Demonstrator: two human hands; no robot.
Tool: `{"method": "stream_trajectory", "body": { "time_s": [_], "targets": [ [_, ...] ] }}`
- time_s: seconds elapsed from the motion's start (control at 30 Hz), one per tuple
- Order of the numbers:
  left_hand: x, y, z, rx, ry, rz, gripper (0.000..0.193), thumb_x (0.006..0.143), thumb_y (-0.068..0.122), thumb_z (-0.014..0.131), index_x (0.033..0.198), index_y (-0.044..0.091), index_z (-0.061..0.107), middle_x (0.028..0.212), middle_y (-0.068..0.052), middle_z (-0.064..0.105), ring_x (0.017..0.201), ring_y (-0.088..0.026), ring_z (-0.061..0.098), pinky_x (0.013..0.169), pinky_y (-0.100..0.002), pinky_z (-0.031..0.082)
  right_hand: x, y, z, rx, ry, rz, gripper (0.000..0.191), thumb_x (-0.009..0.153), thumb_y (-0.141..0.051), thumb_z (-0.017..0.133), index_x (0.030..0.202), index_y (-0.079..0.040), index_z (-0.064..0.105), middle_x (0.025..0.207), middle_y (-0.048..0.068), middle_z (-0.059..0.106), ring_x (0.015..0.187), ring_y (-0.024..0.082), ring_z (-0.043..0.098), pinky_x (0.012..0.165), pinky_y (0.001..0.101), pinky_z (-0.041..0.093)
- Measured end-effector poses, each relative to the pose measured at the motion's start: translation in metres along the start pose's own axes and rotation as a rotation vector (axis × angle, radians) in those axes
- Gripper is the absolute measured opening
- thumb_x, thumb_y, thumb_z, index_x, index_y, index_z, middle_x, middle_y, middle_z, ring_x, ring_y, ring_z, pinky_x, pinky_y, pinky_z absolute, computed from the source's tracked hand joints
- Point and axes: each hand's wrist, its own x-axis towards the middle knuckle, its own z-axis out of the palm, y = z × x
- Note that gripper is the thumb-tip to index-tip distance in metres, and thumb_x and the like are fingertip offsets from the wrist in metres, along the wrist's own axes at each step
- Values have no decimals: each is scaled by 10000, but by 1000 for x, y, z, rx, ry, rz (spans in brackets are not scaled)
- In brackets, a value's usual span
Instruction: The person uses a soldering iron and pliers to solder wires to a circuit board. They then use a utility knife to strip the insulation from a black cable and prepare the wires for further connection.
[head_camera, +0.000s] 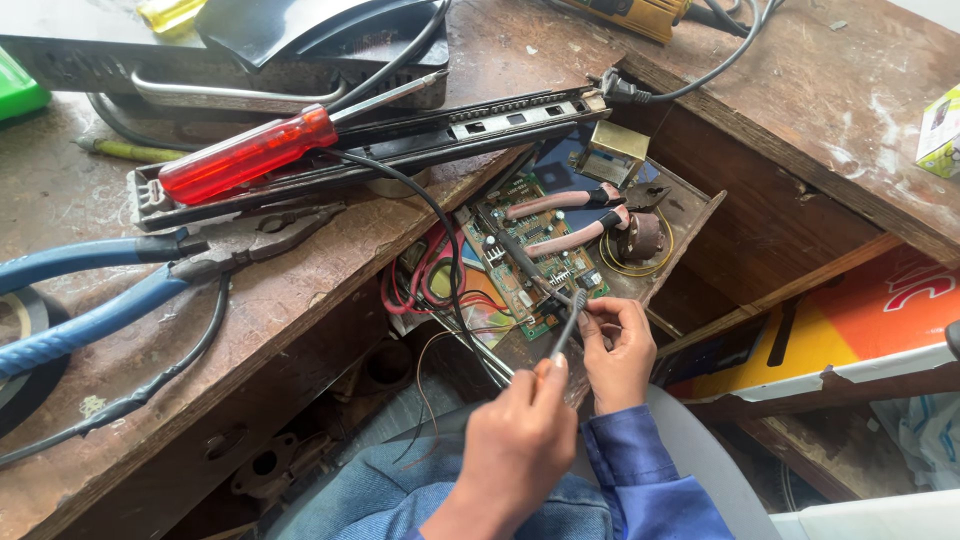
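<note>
Both hands closed over the open drawer (690, 215). Left hand (515, 440) pinches a slim grey tool (567, 325), long axis tilted, tip up-right toward right hand (618, 345), whose fingers pinch something too small to tell. Tool sits just below the green circuit board (530, 265) in that drawer. Beyond board: pink-handled pliers (565, 220). Far left of drawer: red screwdriver (250, 152).

**Hidden and cut off**

At the left edge, the blue-handled pliers (95, 285) lose their handle ends, and a black tape roll (25, 365) shows only half. The yellow power tool (640, 14) at the top is cropped. Bottom centre, the left hand (515, 450) hides the lower end of the thin grey metal tool (568, 325); what the right hand's fingers (600, 310) pinch is too small to tell.
</note>
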Motion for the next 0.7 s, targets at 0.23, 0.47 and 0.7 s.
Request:
{"method": "stream_trajectory", "body": {
  "time_s": [0.23, 0.47, 0.7],
  "targets": [
    [4, -3, -2, 36, 13, -24, 391, 831, 50, 658, 1207, -58, 659, 834, -152, 637, 580, -292, 670, 495, -384, 564, 0, -1, -1, -13, 3, -27, 122, 888, 2, 760, 982, -21, 686, 980, 35, 644, 842, 111, 649, 743, 260, 532],
    [4, -8, 0, 54, 51, -39, 408, 814, 55, 660, 1212, -37, 661, 848, -142, 647, 571, -283, 669, 482, -379, 553, 0, 1, 0, -20, 3, -23, 138, 879, 6, 766, 987, -20, 684, 991, 35, 646, 849, 110, 650, 749, 258, 532],
    [3, -2, 0, 23, -14, 3, 373, 819, 66, 676, 1176, -41, 661, 834, -143, 636, 574, -283, 667, 486, -376, 558, 1, 1, 2, 2, 1, -3, 169, 869, 0, 776, 1005, -26, 679, 997, 33, 636, 850, 101, 636, 729, 252, 520]
  ]
}}
